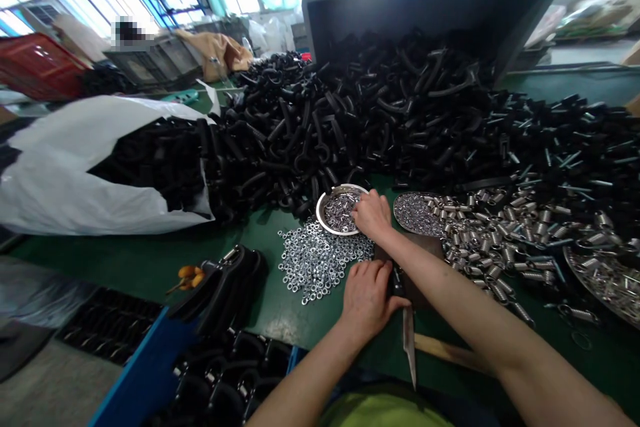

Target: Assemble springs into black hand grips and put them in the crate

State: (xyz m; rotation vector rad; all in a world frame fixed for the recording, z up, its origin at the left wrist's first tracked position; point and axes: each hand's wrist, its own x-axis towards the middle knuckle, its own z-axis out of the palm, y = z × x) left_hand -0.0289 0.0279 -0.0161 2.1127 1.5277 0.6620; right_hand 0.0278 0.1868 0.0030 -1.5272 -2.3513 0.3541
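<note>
My left hand (367,297) rests on the bench with its fingers closed around a small black part (397,281), mostly hidden by the hand. That part lies at the edge of a dark flat block (423,267). My right hand (373,215) reaches over the rim of a round metal bowl (320,219) holding small metal pins (341,208). Its fingertips are together among the pins; whether they grip one is hidden. Loose shiny nuts (313,263) spread beside the bowl. Below my left hand lies a pointed metal blade (409,347), near a wooden handle (450,352).
Black curved handles (320,120) heap across the back, spilling from a grey bin (425,3) and a white sack (65,167). Springs (500,240) and a dish of tiny parts (417,213) lie right. Orange fruit (190,275) and a blue crate (133,373) are left.
</note>
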